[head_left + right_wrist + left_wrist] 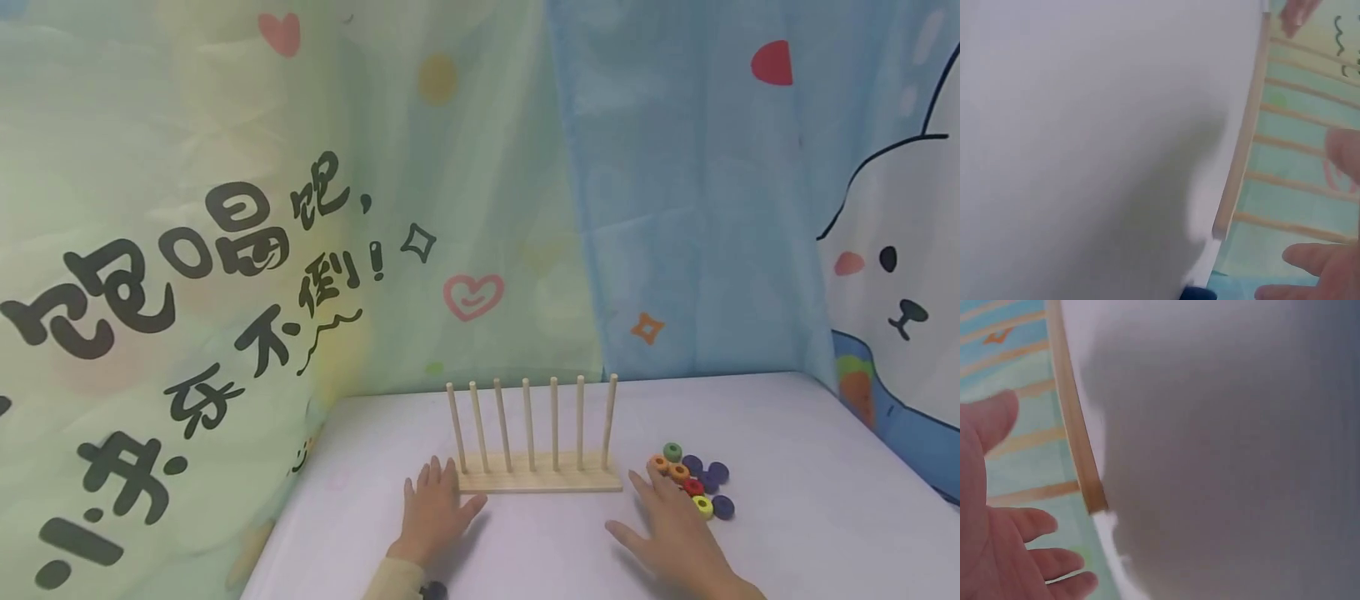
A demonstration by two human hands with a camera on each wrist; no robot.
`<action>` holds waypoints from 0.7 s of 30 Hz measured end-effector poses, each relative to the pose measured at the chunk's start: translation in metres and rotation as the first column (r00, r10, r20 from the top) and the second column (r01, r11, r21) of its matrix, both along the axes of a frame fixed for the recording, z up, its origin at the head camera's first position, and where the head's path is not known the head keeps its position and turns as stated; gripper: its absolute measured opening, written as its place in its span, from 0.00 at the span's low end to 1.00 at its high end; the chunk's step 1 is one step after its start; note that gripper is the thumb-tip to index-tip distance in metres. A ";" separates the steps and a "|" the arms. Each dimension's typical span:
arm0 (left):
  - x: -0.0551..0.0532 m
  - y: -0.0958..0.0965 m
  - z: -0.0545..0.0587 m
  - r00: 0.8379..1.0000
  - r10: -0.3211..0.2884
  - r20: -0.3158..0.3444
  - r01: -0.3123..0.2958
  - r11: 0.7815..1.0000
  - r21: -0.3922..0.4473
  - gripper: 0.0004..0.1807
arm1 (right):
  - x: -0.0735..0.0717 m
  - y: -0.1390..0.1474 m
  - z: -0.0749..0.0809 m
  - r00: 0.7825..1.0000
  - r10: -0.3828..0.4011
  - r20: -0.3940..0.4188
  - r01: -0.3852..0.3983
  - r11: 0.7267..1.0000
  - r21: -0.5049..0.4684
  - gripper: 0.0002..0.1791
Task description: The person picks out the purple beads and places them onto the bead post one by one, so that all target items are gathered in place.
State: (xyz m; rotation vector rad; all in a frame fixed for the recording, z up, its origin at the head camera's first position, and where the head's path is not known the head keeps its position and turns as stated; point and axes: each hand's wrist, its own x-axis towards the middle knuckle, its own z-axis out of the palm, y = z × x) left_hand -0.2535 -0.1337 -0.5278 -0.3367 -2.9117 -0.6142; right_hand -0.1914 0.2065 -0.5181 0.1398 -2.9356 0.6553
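1. Left hand (433, 515): bare, with slim fingers and rounded fingertips; in the left wrist view, faint creases line the palm.
2. Sleeve (394, 580): pale beige, plain, close-fitting, ending at the left wrist.
3. Black piece (434, 591): small and rounded, worn beside that sleeve's edge; the lower border cuts it off, so its kind cannot be told.
4. Right hand (677, 533): bare, wrist included, as far as the head view reaches; its fingers taper slightly to blunt, rounded ends.

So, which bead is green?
The rearmost bead, at the pile's far edge; the other beads in view are orange, red, yellow or dark blue.
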 end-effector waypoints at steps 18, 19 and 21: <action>-0.014 0.000 -0.013 0.996 0.018 0.088 -0.047 0.938 0.344 0.25 | 0.009 -0.002 -0.009 0.971 -0.235 -0.049 0.205 0.919 -0.337 0.23; -0.015 0.000 -0.014 0.996 0.021 0.087 -0.052 0.929 0.367 0.24 | 0.009 0.000 -0.011 0.961 -0.258 -0.094 0.211 0.913 -0.349 0.21; -0.018 -0.001 -0.019 0.995 0.042 0.092 -0.076 0.911 0.406 0.22 | 0.009 0.005 -0.016 0.939 -0.309 -0.150 0.236 0.897 -0.374 0.19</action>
